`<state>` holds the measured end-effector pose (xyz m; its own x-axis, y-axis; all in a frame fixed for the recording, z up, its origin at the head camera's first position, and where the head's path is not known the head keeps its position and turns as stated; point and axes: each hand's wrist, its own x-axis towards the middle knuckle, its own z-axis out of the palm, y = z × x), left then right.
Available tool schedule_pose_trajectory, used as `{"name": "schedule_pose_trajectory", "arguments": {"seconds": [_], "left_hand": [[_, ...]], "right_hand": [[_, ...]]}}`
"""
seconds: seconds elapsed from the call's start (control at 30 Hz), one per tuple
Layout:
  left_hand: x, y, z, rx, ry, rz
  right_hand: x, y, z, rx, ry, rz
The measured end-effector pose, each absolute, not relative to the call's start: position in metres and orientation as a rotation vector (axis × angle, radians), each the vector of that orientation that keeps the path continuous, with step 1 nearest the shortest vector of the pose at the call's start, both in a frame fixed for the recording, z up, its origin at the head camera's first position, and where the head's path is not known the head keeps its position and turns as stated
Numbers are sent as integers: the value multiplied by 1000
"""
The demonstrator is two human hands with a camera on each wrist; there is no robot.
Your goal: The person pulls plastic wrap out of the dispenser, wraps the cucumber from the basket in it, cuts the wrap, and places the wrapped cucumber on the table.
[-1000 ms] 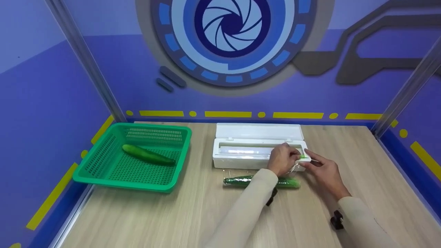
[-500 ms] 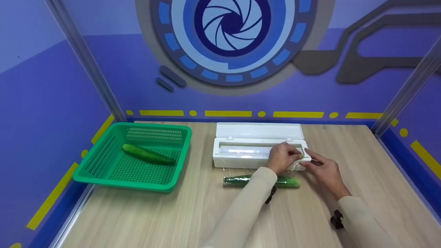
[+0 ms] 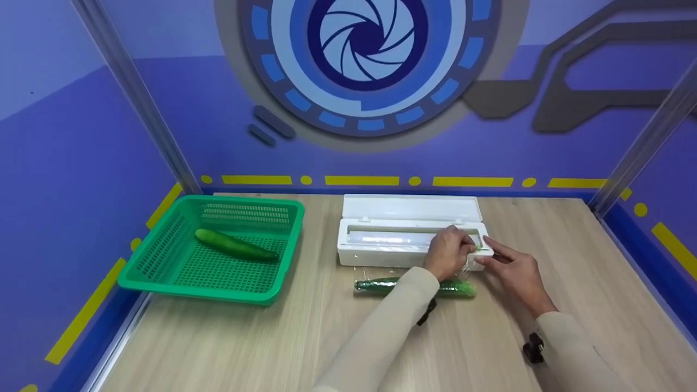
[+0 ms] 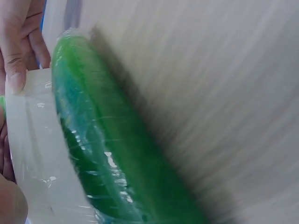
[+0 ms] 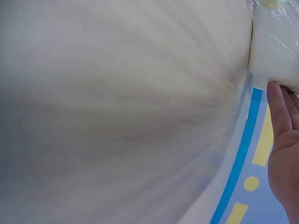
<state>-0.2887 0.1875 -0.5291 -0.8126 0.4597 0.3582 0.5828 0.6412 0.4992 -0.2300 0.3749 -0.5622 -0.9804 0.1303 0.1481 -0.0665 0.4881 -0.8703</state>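
A white cling film box (image 3: pixel 381 258) lies with its lid raised, a roll of film (image 3: pixel 384 238) inside. At its right end my left hand (image 3: pixel 447 251) pinches a small green slide cutter (image 3: pixel 478 247), mostly hidden by the fingers. My right hand (image 3: pixel 514 272) grips the box's right end, thumb at the front and fingers at the side; the right wrist view shows its fingers (image 5: pixel 280 109) against the box. In front lies a cucumber (image 4: pixel 117 140) under clear film that stretches from the box. My left forearm covers its middle in the head view.
To the left stands a green plastic basket (image 3: pixel 199 292) with another cucumber (image 3: pixel 234 245) in it. The box's raised lid (image 3: pixel 412 208) is near the back wall. Wooden tabletop (image 3: pixel 305 337) extends in front, with printed panels around it.
The left hand has shifted only slightly at the green slide cutter. My right hand stays on the box end, and the cucumbers and basket keep their places.
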Motion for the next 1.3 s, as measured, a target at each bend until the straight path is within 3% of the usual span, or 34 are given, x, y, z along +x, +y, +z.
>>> {"name": "schedule_pose_trajectory", "arguments": {"seconds": [0.47,0.9,1.3], "left_hand": [[-284,171,-533,-886,-2527,-758],[-283,161,-518,-891,-2599,-268],[-281,157,-515,-865,-2600,-194]], "right_hand": [[-231,375,-562,-17,-2517,1462],[-230,373,-563,-19,-2496,1468],[-229,372,-564,-50,-2501,1455]]}}
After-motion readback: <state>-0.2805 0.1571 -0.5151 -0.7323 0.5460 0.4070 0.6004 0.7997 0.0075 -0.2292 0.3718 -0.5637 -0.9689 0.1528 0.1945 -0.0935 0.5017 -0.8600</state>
